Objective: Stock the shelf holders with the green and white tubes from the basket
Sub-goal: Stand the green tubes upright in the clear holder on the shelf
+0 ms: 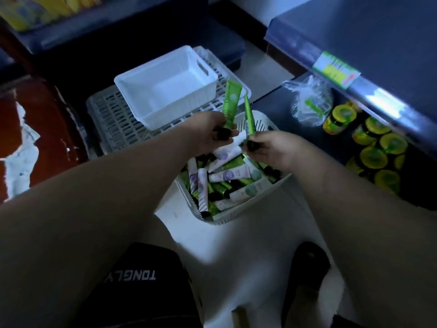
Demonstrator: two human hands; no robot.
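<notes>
left hand [210,131] gripped green tube [231,100], long axis toward 12 o'clock | right hand [272,147] gripped second tube [248,117] likewise | basket [238,220] at 6 o'clock

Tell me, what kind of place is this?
Most likely a shop aisle during restocking. A price label hangs on the shelf edge, matching yellow-lidded jars stand grouped beneath it, and a basket on the floor is full of green and white tubes.

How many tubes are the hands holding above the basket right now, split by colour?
Green tubes: 2, the left tube in the left hand and the right tube in the right hand.
White tubes: 0 held; the white ones lie in the basket.
Total held: 2.
</notes>
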